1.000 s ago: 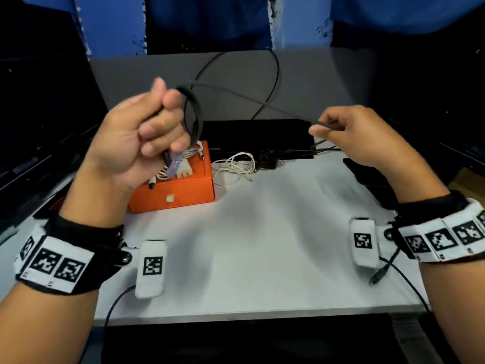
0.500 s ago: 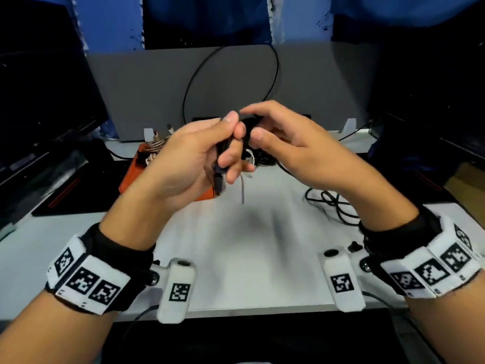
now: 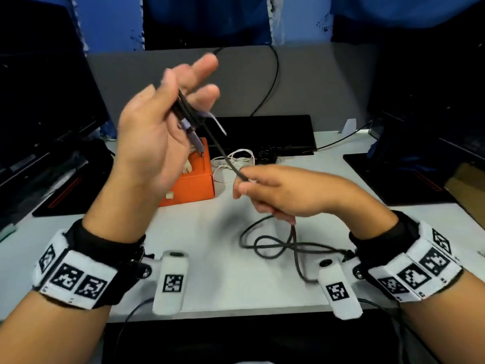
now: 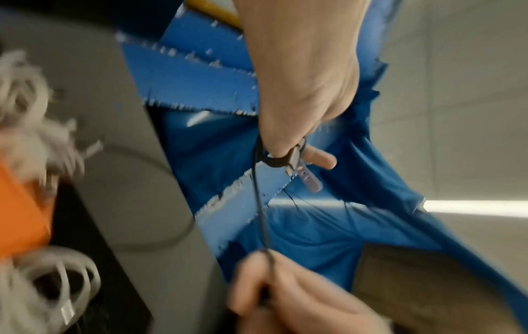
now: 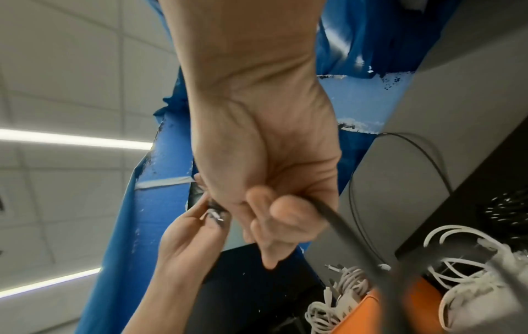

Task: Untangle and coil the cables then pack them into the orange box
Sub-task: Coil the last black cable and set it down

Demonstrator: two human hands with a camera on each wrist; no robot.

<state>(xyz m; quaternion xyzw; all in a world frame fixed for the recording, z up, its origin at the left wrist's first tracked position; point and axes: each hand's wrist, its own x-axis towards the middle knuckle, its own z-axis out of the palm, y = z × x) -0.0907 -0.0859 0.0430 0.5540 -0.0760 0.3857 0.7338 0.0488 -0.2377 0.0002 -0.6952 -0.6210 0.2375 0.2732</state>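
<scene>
Both hands hold one black cable (image 3: pixel 223 151): the left hand (image 3: pixel 154 135) grips its looped end, the right hand (image 3: pixel 283 191) pinches it lower. Behind the left hand sits the orange box (image 3: pixel 194 185).

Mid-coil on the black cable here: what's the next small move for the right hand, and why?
Probably carry the right hand up to the left hand and lay another loop. The left hand already grips a few turns of the thin black cable, a taut stretch runs between the hands, and loose slack lies on the white table.
</scene>
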